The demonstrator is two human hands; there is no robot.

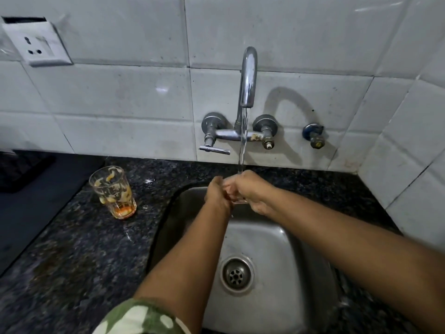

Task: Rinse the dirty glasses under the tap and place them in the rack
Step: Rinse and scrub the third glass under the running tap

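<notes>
Head view: both hands, left hand (pixel 218 195) and right hand (pixel 250 191), wrapped round what looks like a glass (pixel 234 197) under the tap (pixel 248 78) stream. Second dirty glass (pixel 113 191) waits on the bench, left of them. No rack visible.

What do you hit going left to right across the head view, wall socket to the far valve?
Wall socket → dirty glass on the counter → tap lever → left hand → right hand, both under the running stream → blue-collared valve.
</notes>
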